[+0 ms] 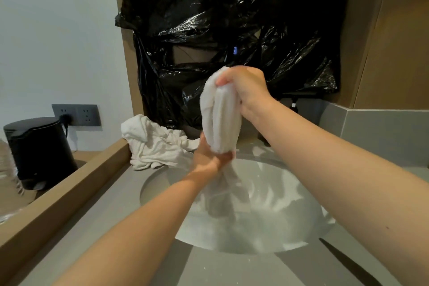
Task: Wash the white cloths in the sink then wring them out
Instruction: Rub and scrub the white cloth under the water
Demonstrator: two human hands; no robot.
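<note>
Clamping top end of white cloth with right hand, gripping it lower down with left hand, letting tail hang below left hand into sink. Probably needing firm opposite twists from both hands, aiming drips into sink. Leaving spare cloths heaped left of left hand on table.

Cloth above sink (held upright), cloth pile behind-left on counter, kettle far left
</note>
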